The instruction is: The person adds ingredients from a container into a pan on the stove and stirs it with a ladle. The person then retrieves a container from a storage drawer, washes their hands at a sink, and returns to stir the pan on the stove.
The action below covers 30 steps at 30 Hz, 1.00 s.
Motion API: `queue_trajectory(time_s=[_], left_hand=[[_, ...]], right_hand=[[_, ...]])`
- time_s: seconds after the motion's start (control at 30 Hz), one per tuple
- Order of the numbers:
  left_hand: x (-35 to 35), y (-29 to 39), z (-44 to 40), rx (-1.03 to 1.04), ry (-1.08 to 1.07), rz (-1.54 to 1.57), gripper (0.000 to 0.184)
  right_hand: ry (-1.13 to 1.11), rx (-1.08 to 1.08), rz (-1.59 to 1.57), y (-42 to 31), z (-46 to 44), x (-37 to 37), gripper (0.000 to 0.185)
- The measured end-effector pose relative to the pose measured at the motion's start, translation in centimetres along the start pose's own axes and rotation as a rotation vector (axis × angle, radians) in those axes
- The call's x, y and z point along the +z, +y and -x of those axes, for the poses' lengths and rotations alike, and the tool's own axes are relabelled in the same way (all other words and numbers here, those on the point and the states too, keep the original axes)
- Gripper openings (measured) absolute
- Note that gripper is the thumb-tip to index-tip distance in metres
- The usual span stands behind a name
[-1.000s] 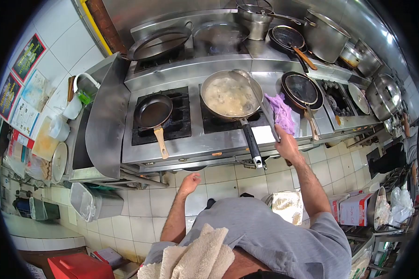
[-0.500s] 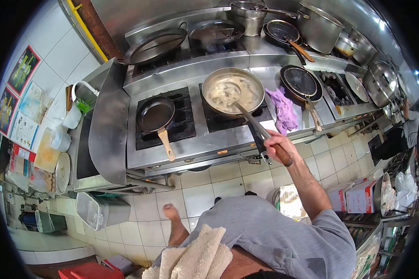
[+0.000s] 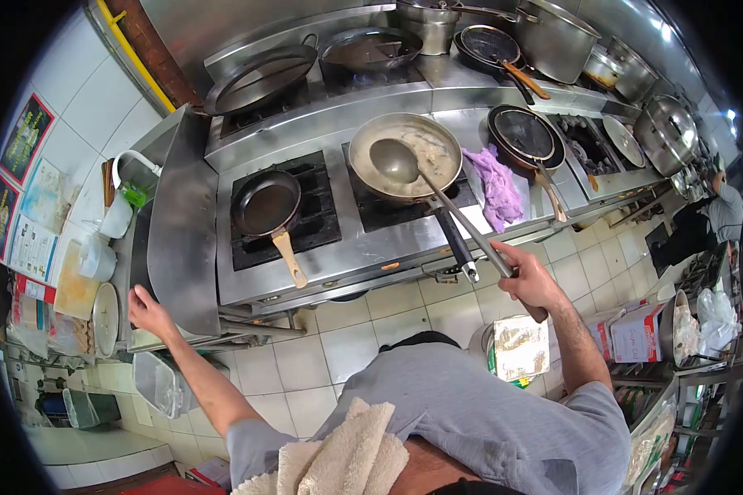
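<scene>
My right hand [image 3: 530, 279] is closed round the handle of a long metal ladle [image 3: 395, 161]. The ladle's bowl is over the pan [image 3: 360, 175] of creamy, pale sauce [image 3: 429, 148], on the middle burner. That pan's black handle [image 3: 456, 244] points toward me, beneath the ladle's shaft. My left hand [image 3: 147, 312] is stretched out to the left, holding nothing, with fingers apart, near the metal side panel. A small dark pan [image 3: 266, 204] with a wooden handle rests on the left burner. Beside the sauce pan lies a purple cloth [image 3: 497, 190].
Large pans [image 3: 264, 80] and a tall pot [image 3: 557, 41] stand on the rear range. Stacked pans [image 3: 524, 136] sit right of the cloth. Plastic tubs [image 3: 97, 259] and a plate [image 3: 106, 320] are at the left. Another person [image 3: 722, 210] is at the far right.
The ladle went from beside the pan into the sauce and now shows its bowl over it. My left hand has swung up and out to the left. Another person has come into view.
</scene>
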State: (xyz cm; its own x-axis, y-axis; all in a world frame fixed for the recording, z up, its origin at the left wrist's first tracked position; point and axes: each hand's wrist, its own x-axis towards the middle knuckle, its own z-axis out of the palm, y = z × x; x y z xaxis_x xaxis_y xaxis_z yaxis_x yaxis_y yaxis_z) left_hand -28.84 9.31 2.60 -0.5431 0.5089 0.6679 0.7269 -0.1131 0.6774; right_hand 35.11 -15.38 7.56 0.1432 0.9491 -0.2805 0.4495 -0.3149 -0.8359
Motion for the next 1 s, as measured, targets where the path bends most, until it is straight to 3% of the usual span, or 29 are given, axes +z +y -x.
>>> queue_trajectory(time_s=[0.03,0.1,0.13,0.17,0.23,0.33,0.37,0.5,0.83,1.0], left_hand=[[0.8,0.8,-0.3,0.000,0.002,0.000,0.048],[1.8,2.3,-1.1,-0.185,-0.075,-0.418,0.056],[2.7,1.1,-1.7,-0.240,-0.102,-0.418,0.065],[3.2,0.0,-2.6,-0.233,-0.098,-0.419,0.065],[4.1,-0.5,-3.3,-0.387,-0.194,-0.454,0.068],[5.6,-6.0,-7.6,-0.414,-0.204,-0.542,0.075],[6.0,-7.1,-9.1,-0.434,-0.223,-0.591,0.076],[7.1,-0.9,-7.4,-0.481,-0.164,-0.615,0.082],[6.9,-2.8,-7.7,-0.408,-0.252,-0.656,0.072],[6.8,-1.6,-7.4,-0.355,-0.287,-0.651,0.067]], right_hand=[[-0.001,-0.002,0.001,0.0,0.4,-0.8,0.070],[0.001,-0.069,0.349,-0.3,1.1,-2.3,0.068],[-0.045,0.061,0.440,-2.2,1.7,-3.1,0.067],[-0.044,0.057,0.434,-1.5,1.5,-3.6,0.067],[0.008,-0.235,0.705,0.6,1.6,-4.6,0.067],[-0.017,-0.117,0.940,0.7,1.1,-5.2,0.066],[-0.019,-0.120,0.938,1.3,0.7,-5.2,0.066],[0.065,-0.160,1.022,3.9,-2.0,-4.4,0.066],[0.184,-0.194,1.049,5.1,-9.2,-3.6,0.064],[0.241,-0.204,0.900,6.3,-11.8,-3.6,0.061]])
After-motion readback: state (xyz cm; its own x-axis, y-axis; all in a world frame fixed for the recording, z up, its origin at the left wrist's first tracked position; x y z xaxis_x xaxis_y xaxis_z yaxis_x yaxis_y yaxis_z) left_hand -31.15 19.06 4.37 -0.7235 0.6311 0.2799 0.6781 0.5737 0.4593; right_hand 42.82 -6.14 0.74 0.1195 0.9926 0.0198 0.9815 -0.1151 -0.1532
